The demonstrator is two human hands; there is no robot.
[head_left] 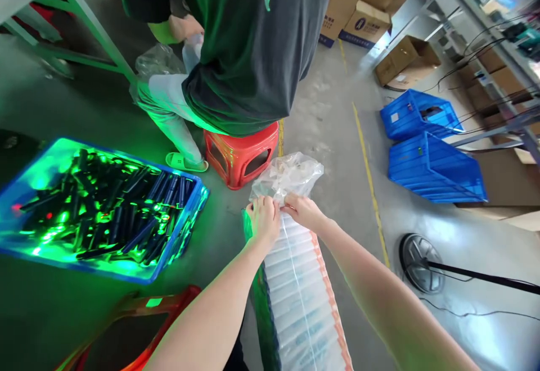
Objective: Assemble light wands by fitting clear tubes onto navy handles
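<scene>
My left hand (265, 218) and my right hand (304, 211) are close together at the far end of a long, ribbed white bundle (295, 292) with an orange stripe along its right side. Crumpled clear plastic, seemingly a plastic bag (291, 173), bunches up just beyond my fingers. Both hands are closed on this plastic, thumbs toward each other. A thin pale line runs lengthwise over the bundle. What lies inside its folds is too blurred to make out.
A person in a dark shirt (253, 45) sits ahead on a red stool (242, 154). To the left is a blue crate (154, 272) of dark tubes lit green. Two blue bins (434, 171), cardboard boxes (367, 17) and a round stand base (422, 264) are on the right.
</scene>
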